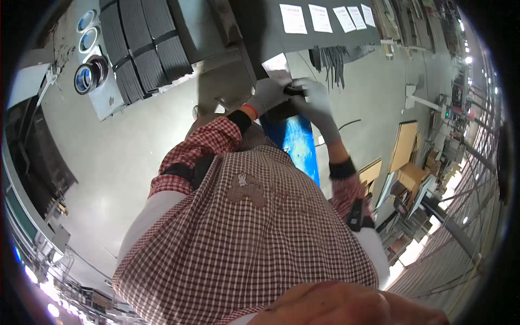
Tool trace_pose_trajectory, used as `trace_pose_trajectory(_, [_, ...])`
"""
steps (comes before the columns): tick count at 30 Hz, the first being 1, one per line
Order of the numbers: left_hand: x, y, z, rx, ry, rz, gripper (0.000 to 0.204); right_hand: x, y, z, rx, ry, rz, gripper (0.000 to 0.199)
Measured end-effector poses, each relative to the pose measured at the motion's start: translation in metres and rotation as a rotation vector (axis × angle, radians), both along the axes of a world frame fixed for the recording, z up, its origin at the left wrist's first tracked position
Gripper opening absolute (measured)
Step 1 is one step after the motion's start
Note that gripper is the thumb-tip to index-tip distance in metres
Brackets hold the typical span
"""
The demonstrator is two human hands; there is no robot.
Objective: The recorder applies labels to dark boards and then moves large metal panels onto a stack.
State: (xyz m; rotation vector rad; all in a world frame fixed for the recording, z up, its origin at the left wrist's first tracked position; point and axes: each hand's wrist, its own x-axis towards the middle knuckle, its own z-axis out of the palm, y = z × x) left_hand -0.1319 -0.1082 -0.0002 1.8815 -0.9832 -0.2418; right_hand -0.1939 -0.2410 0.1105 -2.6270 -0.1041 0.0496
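Black stacks (142, 51) sit at 10 o'clock from the hands. The left hand (268, 96), gloved, is mostly closed, fingertips appearing to pinch the black piece (294, 91). That piece lies between the hands, at about 3 o'clock from the left and 10 from the right, its visible length running roughly 9 to 3; neither hand is clearly nearer. The right hand (314, 103), gloved and blurred, bends over its right end; how tightly, I cannot tell. Black strips (335, 60) hang at 1 o'clock.

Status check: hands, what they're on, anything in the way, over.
Left hand and right hand, gloved, together at dark piece. Right blurred; exact grips unclear. Blue panel just below them in view; can't tell if it obstructs.
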Motion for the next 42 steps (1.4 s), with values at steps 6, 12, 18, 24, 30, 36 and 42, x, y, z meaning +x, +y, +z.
trace_pose_trajectory(6, [0.000,0.005,0.007,0.173,0.155,0.068,0.044,0.067,-0.060,-0.030,-0.343,0.533,0.278,0.026])
trace_pose_trajectory(12, [-0.010,0.009,0.017,0.397,0.098,-0.077,0.048,0.046,-0.129,-0.127,-1.067,0.728,0.408,0.021])
trace_pose_trajectory(18, [0.048,0.062,0.023,0.534,0.345,0.047,0.060,0.021,-0.085,-0.129,-0.209,0.392,0.107,0.020])
trace_pose_trajectory(24, [-0.073,0.067,-0.023,-0.036,0.809,-0.035,0.087,0.020,-0.045,0.002,-0.204,1.387,0.097,0.028])
trace_pose_trajectory(30, [-0.017,0.095,0.095,-0.108,0.922,-0.030,0.075,0.045,0.047,0.061,0.241,0.739,0.648,0.046])
trace_pose_trajectory(36, [-0.014,0.126,0.034,-0.013,1.081,0.237,0.052,0.059,-0.062,0.009,0.049,0.771,0.107,0.024])
trace_pose_trajectory(42, [0.009,0.039,-0.132,0.185,0.435,-0.060,0.021,0.044,-0.099,-0.183,-0.941,0.433,1.025,0.023])
